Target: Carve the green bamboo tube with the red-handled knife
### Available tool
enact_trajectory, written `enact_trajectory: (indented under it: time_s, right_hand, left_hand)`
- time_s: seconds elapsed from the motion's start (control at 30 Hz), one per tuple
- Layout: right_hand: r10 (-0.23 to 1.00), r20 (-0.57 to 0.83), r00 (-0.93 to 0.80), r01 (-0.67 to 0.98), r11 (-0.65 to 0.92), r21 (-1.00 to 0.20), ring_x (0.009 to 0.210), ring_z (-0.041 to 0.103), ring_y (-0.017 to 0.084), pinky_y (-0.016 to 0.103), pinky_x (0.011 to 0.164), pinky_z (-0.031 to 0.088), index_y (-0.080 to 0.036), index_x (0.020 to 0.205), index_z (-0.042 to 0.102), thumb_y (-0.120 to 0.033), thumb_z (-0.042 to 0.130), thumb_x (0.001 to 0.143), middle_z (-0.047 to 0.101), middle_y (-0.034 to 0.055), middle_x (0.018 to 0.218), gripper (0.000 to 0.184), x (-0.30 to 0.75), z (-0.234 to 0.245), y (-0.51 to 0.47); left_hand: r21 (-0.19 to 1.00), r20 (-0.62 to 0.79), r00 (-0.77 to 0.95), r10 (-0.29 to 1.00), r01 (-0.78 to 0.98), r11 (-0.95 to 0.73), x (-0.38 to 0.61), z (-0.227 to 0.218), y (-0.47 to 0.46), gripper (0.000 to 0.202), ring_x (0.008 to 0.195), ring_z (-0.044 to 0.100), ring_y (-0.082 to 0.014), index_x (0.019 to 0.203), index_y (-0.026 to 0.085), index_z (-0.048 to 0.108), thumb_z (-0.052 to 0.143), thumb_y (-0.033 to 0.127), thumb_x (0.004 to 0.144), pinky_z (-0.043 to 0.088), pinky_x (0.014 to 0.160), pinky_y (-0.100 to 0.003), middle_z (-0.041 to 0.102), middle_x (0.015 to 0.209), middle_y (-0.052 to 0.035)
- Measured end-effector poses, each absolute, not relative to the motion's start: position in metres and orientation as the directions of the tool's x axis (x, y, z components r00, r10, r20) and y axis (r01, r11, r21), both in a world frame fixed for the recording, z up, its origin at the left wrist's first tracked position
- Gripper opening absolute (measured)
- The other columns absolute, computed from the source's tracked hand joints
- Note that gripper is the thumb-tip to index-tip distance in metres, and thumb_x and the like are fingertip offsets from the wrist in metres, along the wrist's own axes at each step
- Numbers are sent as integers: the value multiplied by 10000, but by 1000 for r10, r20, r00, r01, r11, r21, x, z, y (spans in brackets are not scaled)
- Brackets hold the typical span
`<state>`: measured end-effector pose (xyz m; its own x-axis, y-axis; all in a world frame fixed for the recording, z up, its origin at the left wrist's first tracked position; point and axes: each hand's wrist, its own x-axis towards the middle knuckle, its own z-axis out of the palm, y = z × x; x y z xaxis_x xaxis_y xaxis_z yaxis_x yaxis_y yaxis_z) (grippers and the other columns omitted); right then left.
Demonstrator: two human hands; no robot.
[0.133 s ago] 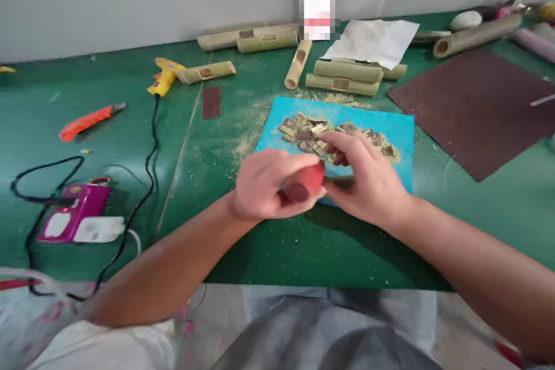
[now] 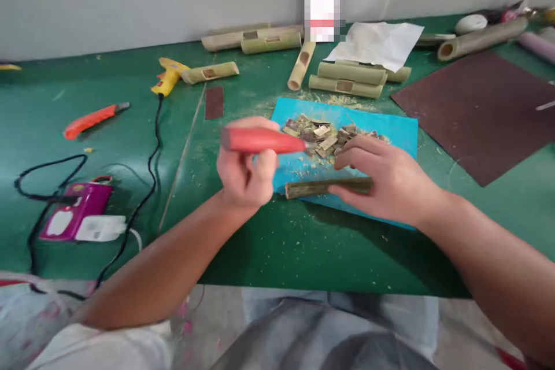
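Note:
My left hand (image 2: pixel 249 170) is closed around the red handle (image 2: pixel 264 140) of a small tool. Its short metal tip points right, over the blue sheet (image 2: pixel 281 113); the exact kind of tool cannot be made out. A brown-green bamboo piece (image 2: pixel 307 188) lies across the sheet's near edge, its right part between the thumb and curved fingers of my right hand (image 2: pixel 381 176). The thumb rests across its near side. Beyond both hands, bamboo chips (image 2: pixel 321 133) and pale dust are heaped on the sheet.
Cut bamboo tubes (image 2: pixel 347 87) lie at the back, some under white paper (image 2: pixel 377 43). A dark brown sheet (image 2: pixel 481 115) is at right. On the left are a yellow glue gun (image 2: pixel 167 76), an orange utility knife (image 2: pixel 93 120), a purple box (image 2: pixel 78 211) and black cable.
My left hand has moved left with the red-handled tool, which has swung round so its tip points right. More of the bamboo piece shows. The view has shifted slightly.

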<state>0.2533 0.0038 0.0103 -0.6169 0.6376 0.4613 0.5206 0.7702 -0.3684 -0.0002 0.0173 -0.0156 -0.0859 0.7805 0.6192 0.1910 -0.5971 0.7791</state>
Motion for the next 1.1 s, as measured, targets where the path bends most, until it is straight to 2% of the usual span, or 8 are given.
enact_trajectory:
  time_s: [0.03, 0.1, 0.23, 0.33, 0.5, 0.73, 0.87, 1.1]
  right_hand:
    - [627, 409, -663, 535, 779, -327, 928, 680, 271, 392, 777, 530, -196, 974, 673, -352, 740, 948, 729, 98, 978, 172, 257, 13, 6]
    - [609, 336, -719, 558, 793, -244, 928, 666, 287, 401, 764, 501, -199, 955, 679, -387, 778, 915, 724, 103, 984, 216, 262, 16, 9]
    - [591, 263, -762, 574, 806, -148, 916, 637, 281, 385, 746, 443, -195, 938, 688, -362, 779, 894, 697, 105, 958, 196, 265, 18, 11]
    - [581, 257, -772, 569, 812, -128, 884, 619, 271, 386, 740, 425, -196, 918, 687, -334, 735, 921, 687, 97, 921, 147, 268, 18, 14]
    - [591, 268, -761, 569, 806, -164, 880, 640, 264, 394, 754, 435, -184, 981, 704, -262, 617, 998, 718, 98, 942, 119, 271, 12, 21]
    - [657, 222, -720, 632, 753, -180, 910, 664, 284, 395, 757, 444, -183, 971, 724, -293, 720, 922, 741, 118, 979, 121, 272, 4, 25]
    - [636, 248, -731, 584, 771, -255, 885, 671, 274, 398, 767, 466, -186, 944, 732, -264, 630, 950, 749, 120, 956, 128, 269, 3, 23]
    - [649, 271, -711, 536, 750, -388, 766, 638, 218, 349, 698, 449, -158, 1045, 727, -220, 556, 937, 717, 77, 831, 211, 259, -1, 19]
  left_hand:
    - [788, 615, -202, 762, 114, -605, 0, -16, 21, 353, 476, 554, -115, 1028, 270, 706, 641, 614, 976, 473, 496, -304, 667, 725, 20]
    - [846, 507, -266, 820, -30, -533, -1, -15, 28, 391, 463, 586, -124, 1036, 260, 678, 603, 642, 994, 386, 386, -284, 682, 723, 15]
    - [911, 311, -235, 921, -201, -359, -4, -11, 37, 346, 495, 631, -127, 1012, 266, 663, 723, 595, 924, 413, 387, -277, 737, 743, 18]
    - [904, 334, -218, 917, -202, -378, -5, -11, 38, 302, 442, 582, -101, 967, 282, 652, 839, 501, 872, 432, 397, -277, 706, 706, 57]
    - [916, 340, -210, 917, -147, -373, 0, -9, 32, 313, 470, 598, -87, 873, 256, 650, 871, 478, 866, 477, 415, -256, 770, 814, 29]
    - [919, 329, -137, 935, -181, -350, 3, -7, 29, 334, 570, 677, -97, 884, 199, 750, 859, 515, 867, 550, 511, -226, 806, 878, -30]
    - [914, 334, -89, 938, -212, -345, 4, -8, 28, 317, 587, 689, -96, 917, 198, 778, 873, 496, 866, 565, 539, -231, 820, 934, -40]
    - [855, 513, 118, 850, -157, -495, 5, -9, 23, 278, 931, 782, -166, 965, 220, 754, 952, 178, 775, 661, 886, -324, 804, 992, -18]
